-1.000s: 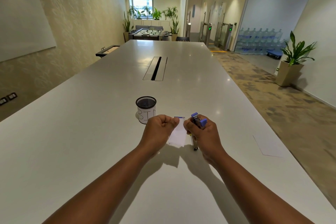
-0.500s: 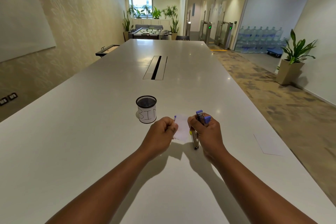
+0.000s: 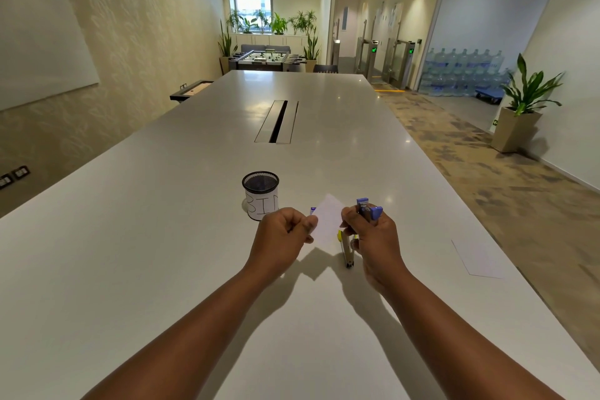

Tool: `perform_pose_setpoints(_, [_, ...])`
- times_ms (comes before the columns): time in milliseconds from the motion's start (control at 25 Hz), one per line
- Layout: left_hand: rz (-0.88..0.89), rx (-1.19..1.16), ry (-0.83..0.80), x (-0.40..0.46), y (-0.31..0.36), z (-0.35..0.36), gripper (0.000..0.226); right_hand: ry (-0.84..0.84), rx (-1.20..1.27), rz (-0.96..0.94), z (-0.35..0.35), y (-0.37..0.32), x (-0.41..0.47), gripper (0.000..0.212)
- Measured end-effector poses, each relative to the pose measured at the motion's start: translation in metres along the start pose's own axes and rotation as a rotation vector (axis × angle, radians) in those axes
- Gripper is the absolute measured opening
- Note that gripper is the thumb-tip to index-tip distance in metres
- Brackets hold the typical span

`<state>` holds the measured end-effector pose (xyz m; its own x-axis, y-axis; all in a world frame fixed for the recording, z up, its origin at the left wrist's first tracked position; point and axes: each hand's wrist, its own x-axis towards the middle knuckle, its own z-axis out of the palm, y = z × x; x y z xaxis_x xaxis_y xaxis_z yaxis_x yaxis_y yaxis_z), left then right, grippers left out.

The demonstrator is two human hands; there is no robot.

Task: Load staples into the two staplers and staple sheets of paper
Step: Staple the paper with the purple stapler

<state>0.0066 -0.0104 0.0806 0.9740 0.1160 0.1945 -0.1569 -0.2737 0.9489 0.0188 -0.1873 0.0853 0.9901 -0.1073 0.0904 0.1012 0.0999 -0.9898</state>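
My left hand point(image 3: 283, 230) pinches the left edge of a small white sheet of paper point(image 3: 327, 220), held above the white table point(image 3: 162, 237). My right hand point(image 3: 373, 234) grips a blue stapler point(image 3: 368, 208), whose blue ends stick up above the fingers beside the paper's right edge. A second stapler with yellow parts point(image 3: 348, 248) lies on the table just below and between the hands. A small blue thing point(image 3: 313, 210) peeks out behind the paper; I cannot tell what it is.
A black mesh cup labelled BIN point(image 3: 260, 194) stands left of and behind my left hand. Another white sheet point(image 3: 477, 258) lies near the table's right edge. A cable slot point(image 3: 277, 122) sits in the table's middle, farther away.
The paper has risen and tilted, its far corner now pointing up. Both hands shifted slightly to the right and stay close together.
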Motion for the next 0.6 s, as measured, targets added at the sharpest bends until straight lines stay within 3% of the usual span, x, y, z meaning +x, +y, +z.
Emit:
perform_pose_setpoints(200, [-0.184, -0.292, 0.196, 0.014, 0.009, -0.001, 0.029, -0.182, -0.111, 0.02, 0.001, 0.001, -0.008, 0.015])
perform_pose_setpoints(400, [-0.242, -0.45, 0.035, 0.014, 0.012, -0.007, 0.01, -0.195, -0.093, 0.05, 0.002, 0.005, -0.008, 0.013])
perform_pose_setpoints(480, [-0.249, -0.477, -0.008, 0.012, 0.011, -0.007, 0.017, -0.148, -0.088, 0.031, 0.001, 0.007, -0.005, 0.011])
perform_pose_setpoints(600, [-0.258, -0.502, 0.05, 0.013, 0.012, -0.008, 0.02, -0.149, -0.052, 0.04, 0.001, 0.009, -0.004, 0.008])
